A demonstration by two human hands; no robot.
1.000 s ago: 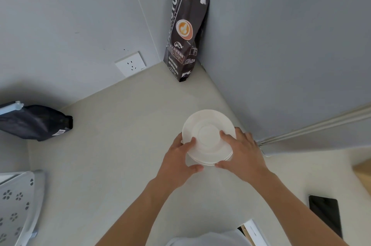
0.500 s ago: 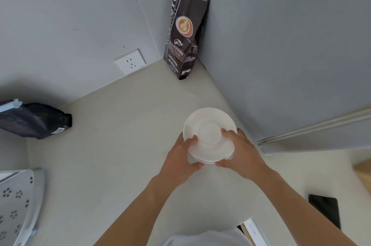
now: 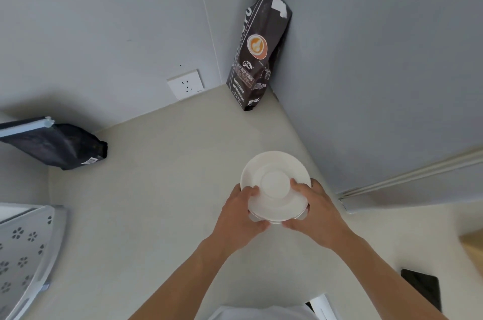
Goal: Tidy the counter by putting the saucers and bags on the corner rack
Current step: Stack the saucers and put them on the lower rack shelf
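A small stack of white saucers point(image 3: 274, 176) is gripped from both sides just above the pale counter point(image 3: 162, 189). My left hand point(image 3: 240, 212) clasps its left rim and my right hand point(image 3: 313, 212) clasps its right rim, thumbs on top. A tall dark coffee bag point(image 3: 254, 58) stands upright in the far wall corner. A second black bag point(image 3: 57, 144) with a white clip lies at the left against the wall. The white perforated corner rack point(image 3: 23, 249) shows at the lower left edge.
A white wall socket point(image 3: 186, 84) sits low on the back wall. A grey wall and a window sill point(image 3: 407, 176) close in on the right. A black phone point(image 3: 422, 289) lies on the counter at the lower right.
The stack of saucers has risen slightly in both hands and shifted a little toward me; the grip is unchanged. The bags have not moved.
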